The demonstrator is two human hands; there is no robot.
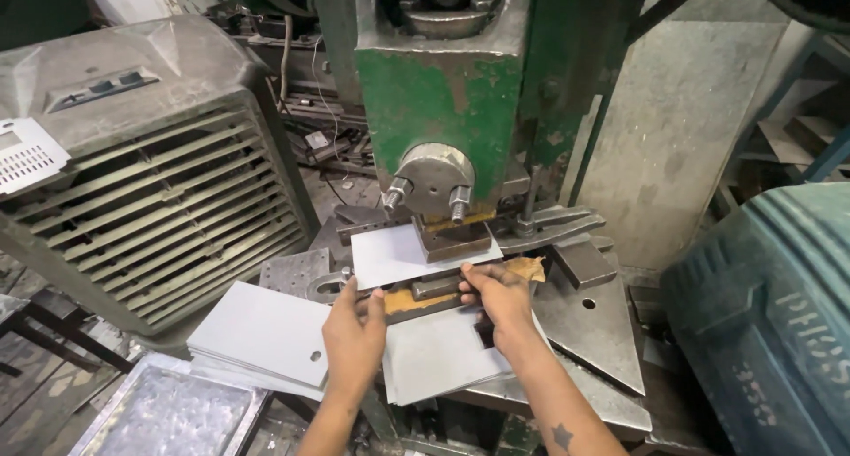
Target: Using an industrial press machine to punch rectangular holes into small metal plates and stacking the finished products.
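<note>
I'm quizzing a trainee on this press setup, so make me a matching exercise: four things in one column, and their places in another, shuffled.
Things:
1. white sheet
2. stack of white sheets
3. air cooler
4. left hand

Places:
A. far left, beside the press
B. under the press head, on the die
C. at the near edge of the sheet on the die
D. left of the hands, below the die

Pairs: 1-B, 2-D, 3-A, 4-C

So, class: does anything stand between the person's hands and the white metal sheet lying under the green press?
Nothing visible does. The left hand and right hand both already touch the near edge of the white metal sheet on the press bed.
</note>
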